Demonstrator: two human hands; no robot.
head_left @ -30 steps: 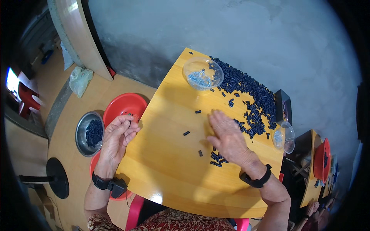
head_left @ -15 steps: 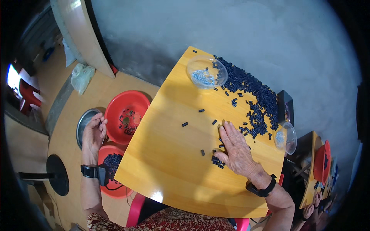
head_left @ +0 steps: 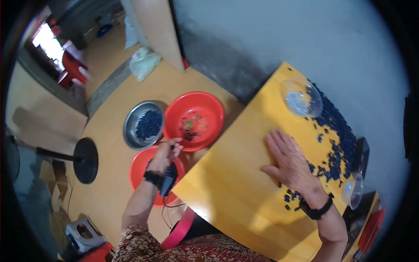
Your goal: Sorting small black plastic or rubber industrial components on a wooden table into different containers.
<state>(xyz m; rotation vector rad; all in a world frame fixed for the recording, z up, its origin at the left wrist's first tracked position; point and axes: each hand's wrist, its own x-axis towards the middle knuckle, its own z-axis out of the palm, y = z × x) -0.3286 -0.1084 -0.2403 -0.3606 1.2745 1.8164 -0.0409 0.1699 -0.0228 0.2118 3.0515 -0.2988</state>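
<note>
My left hand (head_left: 164, 155) hangs off the table's left side, over the lower red basin (head_left: 135, 171) and next to the upper red basin (head_left: 217, 107). Its fingers are pinched together; whatever they hold is too small to make out. My right hand (head_left: 289, 162) lies flat on the yellow wooden table (head_left: 231, 170), fingers stretched out. Short black cylindrical pieces (head_left: 338, 129) are heaped along the table's far right side, with several loose ones (head_left: 291, 198) near my right wrist. Dark pieces partly show in the lower basin under my left arm.
A steel bowl (head_left: 127, 131) of dark pieces stands beside the basins. On the table are a clear bowl (head_left: 300, 112) with small silvery parts and a smaller clear bowl (head_left: 357, 194) at the right edge. A round black stand base (head_left: 86, 160) and a plastic bag (head_left: 144, 63) lie farther left.
The view has swung left. My left hand has moved from beside the steel bowl toward the gap between the red basins. My right hand stays flat, farther from the loose pieces near its thumb.
</note>
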